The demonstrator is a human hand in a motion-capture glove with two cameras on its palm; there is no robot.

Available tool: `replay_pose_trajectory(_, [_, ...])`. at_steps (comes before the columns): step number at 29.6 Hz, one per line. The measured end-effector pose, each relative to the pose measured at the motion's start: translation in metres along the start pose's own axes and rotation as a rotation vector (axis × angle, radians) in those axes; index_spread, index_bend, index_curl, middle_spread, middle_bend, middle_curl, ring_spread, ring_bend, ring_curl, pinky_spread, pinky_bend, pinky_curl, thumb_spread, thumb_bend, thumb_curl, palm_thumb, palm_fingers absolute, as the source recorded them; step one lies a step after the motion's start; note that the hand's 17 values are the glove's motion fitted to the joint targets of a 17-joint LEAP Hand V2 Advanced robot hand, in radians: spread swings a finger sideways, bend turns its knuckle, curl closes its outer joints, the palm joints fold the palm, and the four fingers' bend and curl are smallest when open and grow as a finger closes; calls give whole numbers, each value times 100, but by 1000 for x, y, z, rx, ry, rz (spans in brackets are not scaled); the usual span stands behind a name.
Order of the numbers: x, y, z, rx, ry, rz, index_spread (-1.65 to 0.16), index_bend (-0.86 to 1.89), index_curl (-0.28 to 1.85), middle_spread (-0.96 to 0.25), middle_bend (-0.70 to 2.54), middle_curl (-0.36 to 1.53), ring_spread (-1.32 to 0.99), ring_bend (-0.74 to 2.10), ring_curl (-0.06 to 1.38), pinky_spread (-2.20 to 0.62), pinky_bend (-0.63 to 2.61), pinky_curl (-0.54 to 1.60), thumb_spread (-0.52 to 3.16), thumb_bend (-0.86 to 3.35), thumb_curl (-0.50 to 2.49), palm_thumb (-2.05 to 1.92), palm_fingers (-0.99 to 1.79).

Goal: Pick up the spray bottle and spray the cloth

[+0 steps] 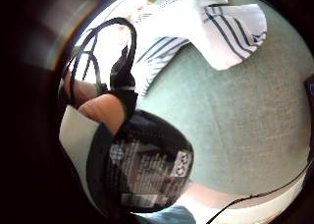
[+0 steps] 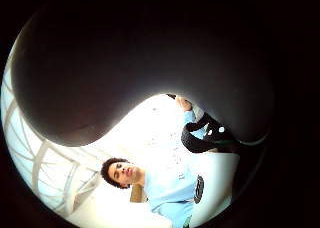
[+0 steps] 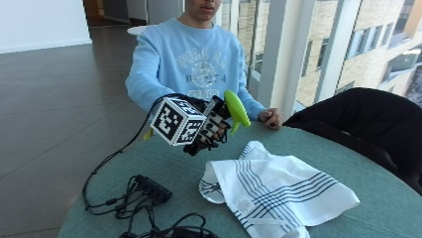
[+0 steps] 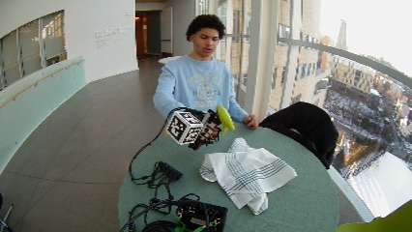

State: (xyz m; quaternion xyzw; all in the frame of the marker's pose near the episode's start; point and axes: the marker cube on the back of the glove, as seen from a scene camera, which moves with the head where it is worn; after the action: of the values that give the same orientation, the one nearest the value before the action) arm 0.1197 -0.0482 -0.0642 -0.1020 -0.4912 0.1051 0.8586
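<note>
My gloved right hand [image 3: 208, 128] grips a spray bottle [image 3: 235, 109] with a lime-green head and holds it in the air above the near-left part of the round green table [image 3: 369, 183]. The green head points toward the cloth. The bottle's dark labelled body [image 1: 147, 170] sits against my palm and fills much of the thumb side view [image 2: 125, 73]. A white cloth with dark stripes [image 3: 277, 191] lies crumpled on the table, below and to the right of the bottle, and shows in the little finger side view too [image 1: 196, 27]. My bare left hand [image 3: 272, 118] rests at the table's far edge.
A black power strip with tangled cables [image 3: 153, 189] lies on the table's left side, with a black device [image 4: 201, 215] near the front edge. A black chair [image 3: 369, 124] stands at the far right, beside the windows.
</note>
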Motion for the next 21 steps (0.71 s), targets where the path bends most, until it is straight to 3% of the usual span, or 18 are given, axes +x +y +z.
replay_pose_trajectory(21, [-4, 0, 1, -8, 5, 9, -19, 14, 44, -9, 48, 52, -6, 68, 42, 20, 18, 29, 91, -2, 63, 92, 115])
